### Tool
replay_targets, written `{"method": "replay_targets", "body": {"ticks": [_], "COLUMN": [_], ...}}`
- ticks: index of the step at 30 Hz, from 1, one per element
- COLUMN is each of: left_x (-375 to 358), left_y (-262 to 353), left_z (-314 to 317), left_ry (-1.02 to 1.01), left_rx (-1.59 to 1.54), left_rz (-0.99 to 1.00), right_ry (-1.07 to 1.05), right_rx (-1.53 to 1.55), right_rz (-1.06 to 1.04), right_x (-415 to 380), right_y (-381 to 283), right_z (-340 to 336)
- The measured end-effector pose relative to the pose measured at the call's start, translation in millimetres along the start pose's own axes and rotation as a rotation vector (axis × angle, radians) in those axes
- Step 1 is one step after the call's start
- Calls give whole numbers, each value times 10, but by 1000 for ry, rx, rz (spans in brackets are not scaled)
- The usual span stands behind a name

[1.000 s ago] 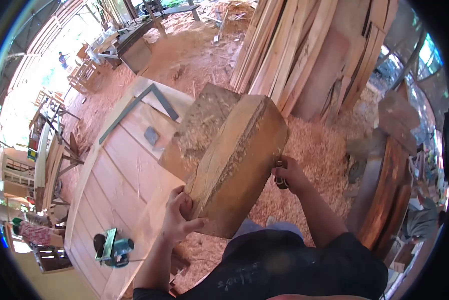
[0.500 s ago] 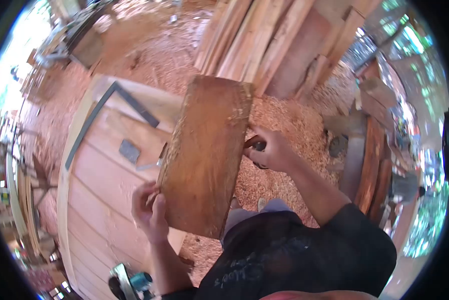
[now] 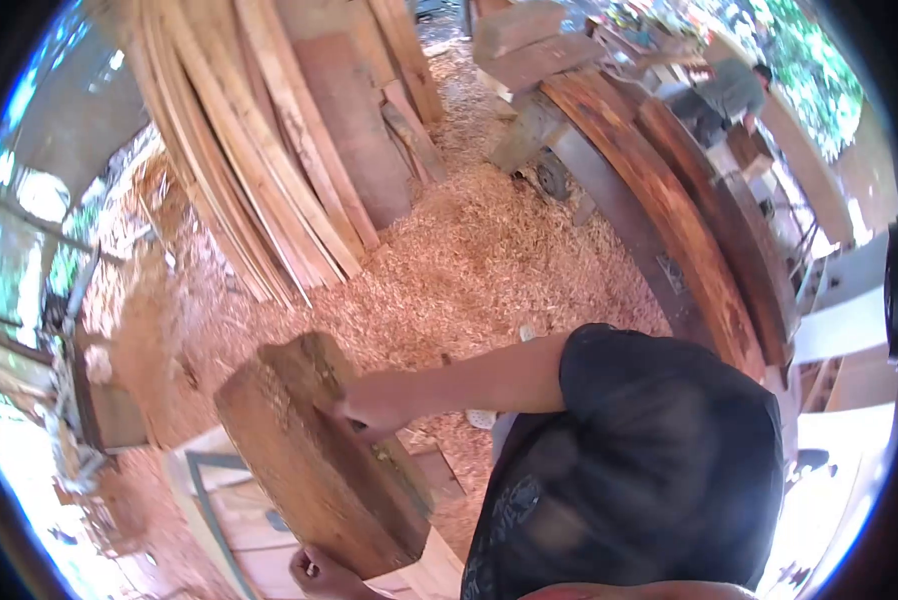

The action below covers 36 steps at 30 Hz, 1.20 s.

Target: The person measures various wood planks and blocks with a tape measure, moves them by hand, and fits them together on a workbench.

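A thick brown wooden board [image 3: 309,460] with rough edges lies slanted at the lower left. My left hand [image 3: 327,572] is at its lower end, near the frame's bottom, with fingers curled against the edge. My right hand [image 3: 374,402] is closed at the board's right side; a small dark thing shows by its fingers, too blurred to name. Under the board is a pale panelled wooden surface [image 3: 259,540], with a grey metal square [image 3: 209,500] lying on it.
Long planks [image 3: 259,130] lean beyond the shavings-covered floor [image 3: 469,270]. Dark curved slabs [image 3: 649,170] lie at the right, with wood blocks [image 3: 529,45] at their far end. Another person [image 3: 734,95] bends at the upper right.
The view has swung to the right, so the board and both hands now appear lower and further left. The board's edge face shows more, and a second person has come into view.
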<state>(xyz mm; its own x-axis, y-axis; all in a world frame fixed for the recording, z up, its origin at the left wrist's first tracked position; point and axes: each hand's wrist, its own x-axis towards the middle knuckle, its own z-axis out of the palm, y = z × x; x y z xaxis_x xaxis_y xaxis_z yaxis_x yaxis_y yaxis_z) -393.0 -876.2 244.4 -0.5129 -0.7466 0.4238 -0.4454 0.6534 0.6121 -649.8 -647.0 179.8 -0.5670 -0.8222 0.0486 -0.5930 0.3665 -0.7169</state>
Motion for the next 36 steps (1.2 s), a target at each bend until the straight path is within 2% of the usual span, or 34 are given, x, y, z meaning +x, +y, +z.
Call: {"method": "replay_targets", "body": {"ticks": [3, 5, 6, 7, 9, 10, 11, 13, 14, 16, 19, 22, 26, 27, 29, 30, 31, 33, 36], "left_x": [-25, -233, -328, -288, -490, -755, -981, -1412, -1585, -1808, -1780, -1638, -1481, -1363, -1254, -1145, -996, -767, -360], "left_y": [319, 1163, 1494, 1430, 1419, 2142, 2335, 2809, 3005, 3356, 3718, 4124, 4499, 4490, 4538, 4631, 4679, 4736, 5354], "left_z": [41, 310, 443, 752, 1580, 1693, 2023, 2494, 2689, 3035, 3432, 3687, 4165, 4395, 4818, 4995, 5229, 5846, 6302], "left_ry": [64, 64, 70, -117, -365, -592, -842, -1225, -1359, -1491, -1502, -1551, -1514, -1664, -1804, -1876, -1951, -2013, -2092], "left_rx": [134, 4, -59, -236, -329, -368, -423, -532, -607, -791, -724, -682, -940, -960, -921, -896, -761, -632, -572], "left_rz": [326, 220, 158, -38, 28, 1, 6, -138, -254, -342, -125, -159, -672, -612, -613, -611, -479, -338, -186], "right_ry": [-66, 67, 38, 11, 109, 161, 224, 343, 394, 498, 594, 671, 715, 729, 763, 708, 656, 582, 552], "right_rx": [181, 323, 413, 506, 604, 657, 669, 688, 651, 567, 502, 395, 360, 267, 80, 114, 147, 144, 5], "right_rz": [-46, -1, 120, 239, 369, 439, 439, 448, 371, 218, 236, 260, 254, 282, 338, 427, 518, 657, 782], "right_x": [-437, -716, -940, -1166, -1565, -1706, -1846, -2146, -2211, -2306, -2490, -2530, -2381, -2325, -2155, -2050, -1965, -1734, -1415], "right_y": [242, 762, 971, 1196, 1630, 1806, 1833, 1659, 1734, 1848, 2022, 2323, 2567, 2681, 2920, 3055, 3214, 3456, 3694], "right_z": [-187, -93, -242, -393, -641, -776, -1031, -1639, -1764, -2042, -2363, -2427, -2570, -2631, -2750, -2861, -3040, -3375, -3786]}}
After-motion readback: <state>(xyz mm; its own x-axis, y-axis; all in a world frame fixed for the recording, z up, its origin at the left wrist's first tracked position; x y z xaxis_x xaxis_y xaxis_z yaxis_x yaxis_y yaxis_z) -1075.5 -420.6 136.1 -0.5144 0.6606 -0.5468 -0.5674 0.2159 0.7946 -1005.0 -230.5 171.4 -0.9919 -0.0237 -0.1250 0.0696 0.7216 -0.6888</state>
